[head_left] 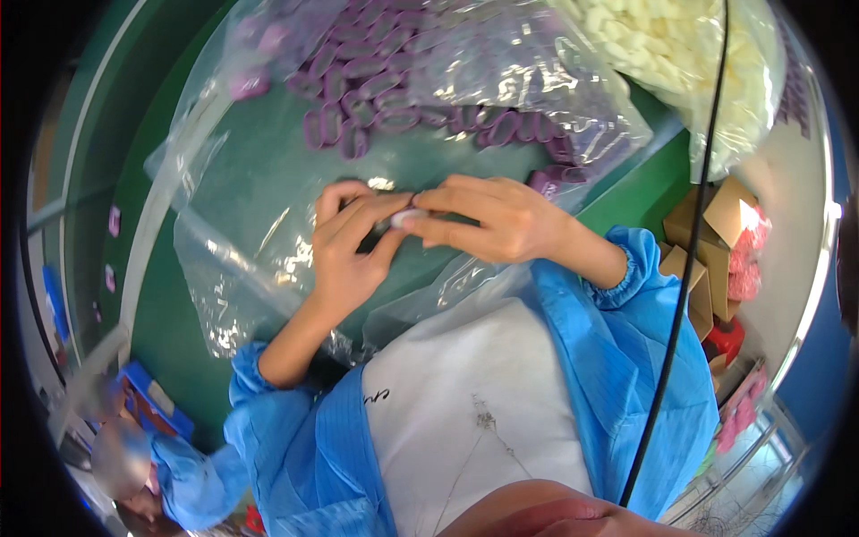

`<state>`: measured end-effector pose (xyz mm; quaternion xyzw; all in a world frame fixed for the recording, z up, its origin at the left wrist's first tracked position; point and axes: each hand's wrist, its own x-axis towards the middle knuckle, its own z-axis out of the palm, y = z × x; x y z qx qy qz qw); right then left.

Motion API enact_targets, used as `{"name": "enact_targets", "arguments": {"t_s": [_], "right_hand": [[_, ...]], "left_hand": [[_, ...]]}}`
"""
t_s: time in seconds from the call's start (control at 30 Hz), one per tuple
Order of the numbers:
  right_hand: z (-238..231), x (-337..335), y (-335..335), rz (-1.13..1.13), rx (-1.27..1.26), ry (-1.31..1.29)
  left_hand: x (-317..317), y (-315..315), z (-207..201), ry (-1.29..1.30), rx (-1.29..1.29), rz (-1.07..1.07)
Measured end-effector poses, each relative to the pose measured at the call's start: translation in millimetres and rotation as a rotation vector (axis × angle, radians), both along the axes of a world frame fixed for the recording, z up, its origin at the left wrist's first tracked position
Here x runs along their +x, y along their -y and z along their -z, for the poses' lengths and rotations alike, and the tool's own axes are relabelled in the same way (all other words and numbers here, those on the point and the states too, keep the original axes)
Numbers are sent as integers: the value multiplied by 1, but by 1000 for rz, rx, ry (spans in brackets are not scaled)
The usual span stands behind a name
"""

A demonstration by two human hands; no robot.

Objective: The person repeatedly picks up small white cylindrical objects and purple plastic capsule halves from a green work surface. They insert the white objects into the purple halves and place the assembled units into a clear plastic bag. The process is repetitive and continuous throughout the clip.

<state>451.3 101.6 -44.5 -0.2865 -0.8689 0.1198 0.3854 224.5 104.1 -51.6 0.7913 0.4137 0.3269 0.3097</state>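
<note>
My left hand (351, 246) and my right hand (497, 219) meet over the middle of the green table. Between their fingertips they pinch a small white and purple piece (407, 217); the fingers cover much of it, and its exact kind cannot be made out. Just beyond the hands, a pile of purple oval ring-shaped parts (376, 85) spills from a clear plastic bag (501, 67). One dark purple block-like piece (544, 183) lies past my right hand.
Cream-coloured pieces (640, 40) fill another clear bag at the far right. Clear plastic sheeting (242, 268) spreads over the green table (192, 376). Open cardboard boxes (707, 242) stand to the right, and a black cable (684, 304) crosses that side. A person in blue (192, 479) is at lower left.
</note>
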Motion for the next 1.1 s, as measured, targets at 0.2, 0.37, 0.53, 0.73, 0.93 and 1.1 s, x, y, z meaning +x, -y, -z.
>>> {"name": "enact_targets", "arguments": {"t_s": [0.2,0.37,0.53,0.73,0.93,1.1], "right_hand": [[-42,88,-25,671,18,83],[-33,175,-65,708,-40,325],[-10,185,-76,808,-226,300],[-30,153,-56,872,-113,54],[-42,69,-44,488,-120,-188],[-45,25,-32,282,-172,-155]], "left_hand": [[-53,-33,-43,-176,142,-151],[-225,-159,-40,-355,45,-435],[-340,-239,24,-631,-4,-347],[-192,-163,-8,-201,422,-635],[-29,-61,-27,-105,163,-249],[-18,-69,-5,-79,236,-290]]}}
